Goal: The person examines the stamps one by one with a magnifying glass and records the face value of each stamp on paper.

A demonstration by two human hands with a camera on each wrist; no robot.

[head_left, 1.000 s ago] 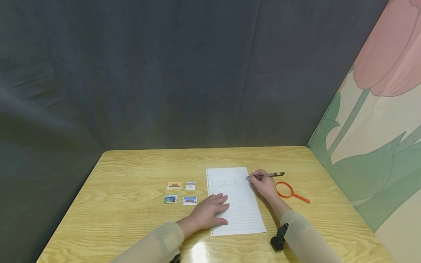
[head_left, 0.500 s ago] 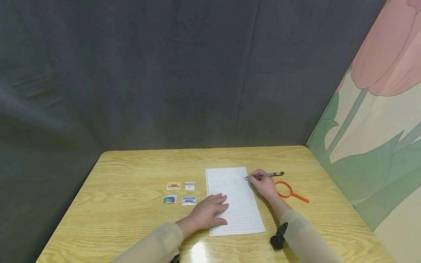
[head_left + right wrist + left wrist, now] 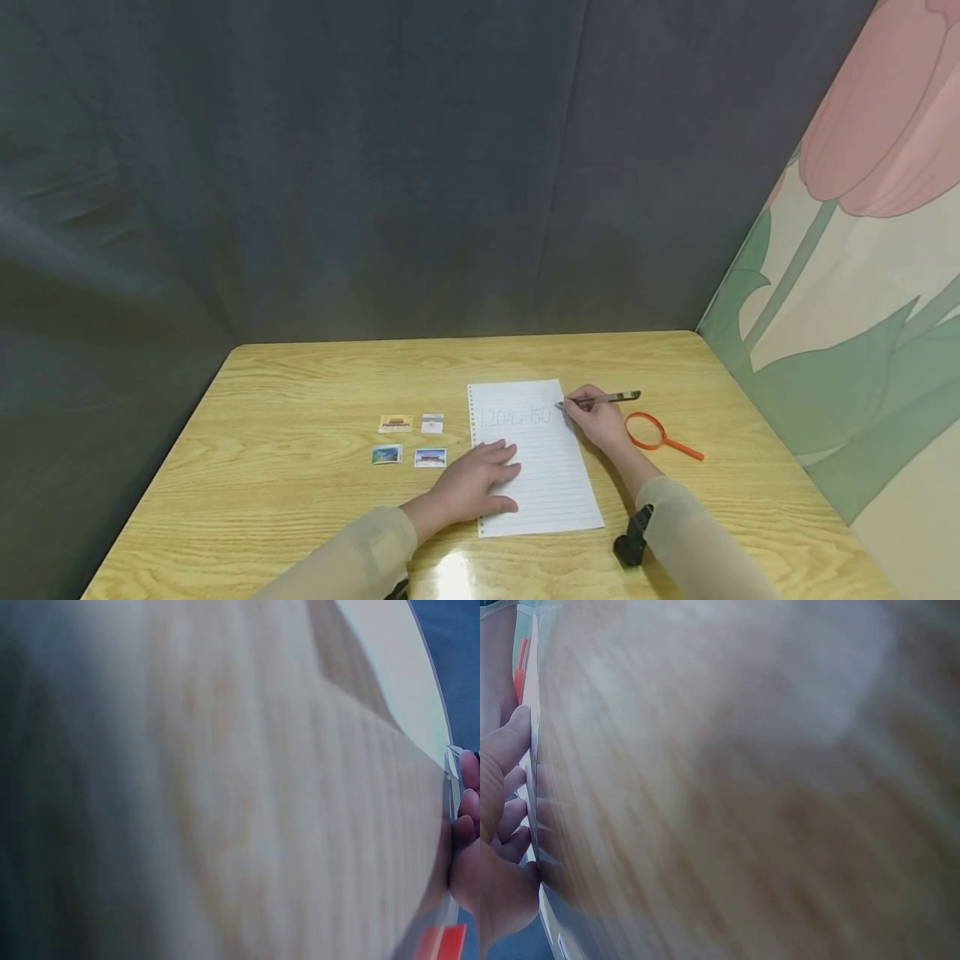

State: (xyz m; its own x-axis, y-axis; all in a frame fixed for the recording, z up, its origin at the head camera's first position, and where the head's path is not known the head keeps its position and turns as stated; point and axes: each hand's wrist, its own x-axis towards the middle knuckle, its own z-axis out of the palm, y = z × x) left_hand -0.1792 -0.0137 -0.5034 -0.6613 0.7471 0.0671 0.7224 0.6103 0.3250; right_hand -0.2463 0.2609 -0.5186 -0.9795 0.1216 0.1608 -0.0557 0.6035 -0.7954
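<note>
In the head view my right hand (image 3: 597, 421) pinches a dark pen (image 3: 618, 397), its tip at the upper right edge of a lined sheet of paper (image 3: 543, 483). Faint handwriting (image 3: 516, 417), reading roughly 1.20 and 150, runs across the upper part of the sheet. My left hand (image 3: 472, 482) rests on the sheet's left side with fingers spread. The left wrist view has the fingers (image 3: 510, 739) lying along the paper's edge. At the right rim of the right wrist view, curled fingers (image 3: 469, 802) sit beside the pale pen tip (image 3: 455, 750).
Left of the paper lie small stamp-like pictures: a yellow one (image 3: 395, 423), a grey-white one (image 3: 432, 423), a green-blue landscape (image 3: 387, 454) and a blue building (image 3: 431, 457). An orange magnifying glass (image 3: 683, 449) lies right of my right hand on the wooden table (image 3: 285, 467).
The pen's rear end has shifted slightly left along with my right hand. My left hand stays on the paper, and the small pictures and magnifying glass lie as before.
</note>
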